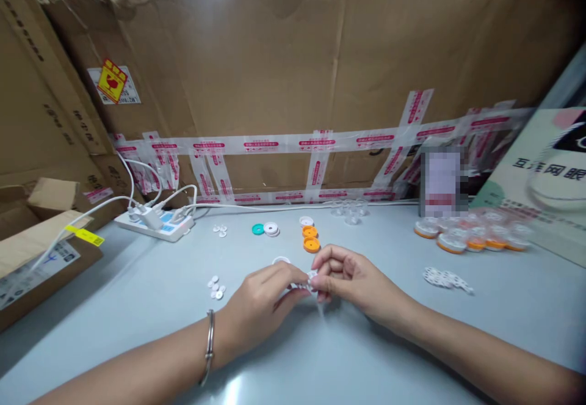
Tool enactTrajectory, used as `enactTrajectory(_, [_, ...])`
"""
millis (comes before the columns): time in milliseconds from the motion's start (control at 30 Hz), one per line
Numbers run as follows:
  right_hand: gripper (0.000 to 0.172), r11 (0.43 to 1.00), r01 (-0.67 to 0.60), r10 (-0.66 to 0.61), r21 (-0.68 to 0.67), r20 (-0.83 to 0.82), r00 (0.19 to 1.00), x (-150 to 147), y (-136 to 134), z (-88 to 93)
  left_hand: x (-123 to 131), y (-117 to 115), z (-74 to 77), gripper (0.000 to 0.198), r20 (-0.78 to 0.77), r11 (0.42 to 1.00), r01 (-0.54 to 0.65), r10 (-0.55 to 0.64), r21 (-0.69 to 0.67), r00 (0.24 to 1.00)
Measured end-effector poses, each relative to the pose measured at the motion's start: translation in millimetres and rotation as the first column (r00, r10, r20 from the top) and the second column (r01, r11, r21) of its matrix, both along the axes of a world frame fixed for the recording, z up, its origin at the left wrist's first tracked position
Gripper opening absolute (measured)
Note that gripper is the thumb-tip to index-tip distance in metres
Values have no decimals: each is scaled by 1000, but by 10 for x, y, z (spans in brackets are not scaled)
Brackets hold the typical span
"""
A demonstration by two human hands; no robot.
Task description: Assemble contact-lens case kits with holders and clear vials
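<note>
My left hand (pixel 263 298) and my right hand (pixel 350 277) meet at the middle of the pale table (pixel 137 295). Both pinch the same small white plastic part (pixel 307 284) between their fingertips, most of it hidden by the fingers. A metal bangle (pixel 209 347) sits on my left wrist. A white ring (pixel 281 261) lies just behind my left hand. A few small white discs (pixel 216 287) lie to the left of that hand. Two orange caps (pixel 311 239) sit just beyond my right hand.
A white power strip (pixel 155 222) with plugs and cables lies at the back left. A teal ring (pixel 258 229), white discs (pixel 271 228), a strip of white parts (pixel 446 279) and orange-based clear pieces (pixel 471 237) dot the table. Taped cardboard walls (pixel 293 87) enclose it.
</note>
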State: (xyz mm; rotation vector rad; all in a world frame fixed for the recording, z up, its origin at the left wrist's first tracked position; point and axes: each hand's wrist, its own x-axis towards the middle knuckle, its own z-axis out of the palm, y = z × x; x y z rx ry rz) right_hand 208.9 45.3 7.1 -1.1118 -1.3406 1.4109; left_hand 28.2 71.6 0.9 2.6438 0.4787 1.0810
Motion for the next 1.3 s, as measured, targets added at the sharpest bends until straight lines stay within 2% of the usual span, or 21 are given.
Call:
enactTrajectory(100, [26, 984, 59, -101, 170, 251, 963, 262, 103, 122, -17, 56, -31, 8, 15, 999, -51, 51, 12, 999])
enactTrajectory(133, [25, 971, 66, -150, 230, 369, 917, 368, 133, 175, -26, 77, -40, 7, 0, 998, -59, 59, 16, 998])
enactTrajectory(167, [24, 970, 24, -147, 241, 508, 848, 471, 155, 227, -35, 95, -48, 7, -19, 998, -60, 60, 20, 998])
enactTrajectory(200, [22, 982, -64, -64, 177, 634, 771, 564, 169, 274, -41, 109, -54, 8, -38, 998, -57, 58, 24, 998])
enactTrajectory(267, [22, 974, -225, 125, 20, 784, 608, 694, 170, 341, -49, 124, -62, 10, -65, 998, -48, 50, 43, 997])
enactTrajectory(300, [24, 962, -271, 180, -30, 816, 549, 726, 162, 357, -51, 126, -65, 10, -73, 998, -43, 47, 55, 996])
enactTrajectory(367, [25, 942, -331, 220, -55, 845, 488, 730, 142, 358, -50, 127, -67, 11, -87, 996, -36, 43, 77, 995])
enactTrajectory(467, [20, 923, -383, 229, -42, 859, 458, 659, 123, 318, -50, 131, -71, 11, -99, 995, -33, 42, 92, 994])
enactTrajectory(567, [17, 925, -380, 199, -19, 876, 440, 610, 124, 289, -54, 140, -80, 11, -102, 994, -32, 42, 102, 994])
enactTrajectory(833, [18, 930, -361, 126, 63, 871, 475, 675, 177, 288, -57, 151, -93, 12, -116, 995, -29, 40, 99, 992])
enactTrajectory(967, [22, 952, -272, 57, 137, 799, 599, 679, 203, 326, -60, 148, -84, 12, -107, 996, -31, 40, 89, 993])
enactTrajectory(1067, [24, 984, -109, -8, 143, 638, 770, 609, 190, 342, -58, 133, -82, 12, -65, 991, -62, 71, 121, 995])
enactTrajectory(1167, [28, 999, 20, -34, 43, 352, 935, 443, 133, 304, -50, 102, -77, 10, 16, 979, -83, 81, 184, 997])
enactTrajectory(1233, [26, 1000, 7, -1, -28, 187, 982, 308, 79, 250, -44, 78, -63, 8, 58, 973, -77, 66, 219, 996])
enactTrajectory(1300, [22, 996, -36, 42, -78, 85, 995, 192, 27, 187, -41, 60, -44, 7, 82, 968, -60, 41, 244, 996])
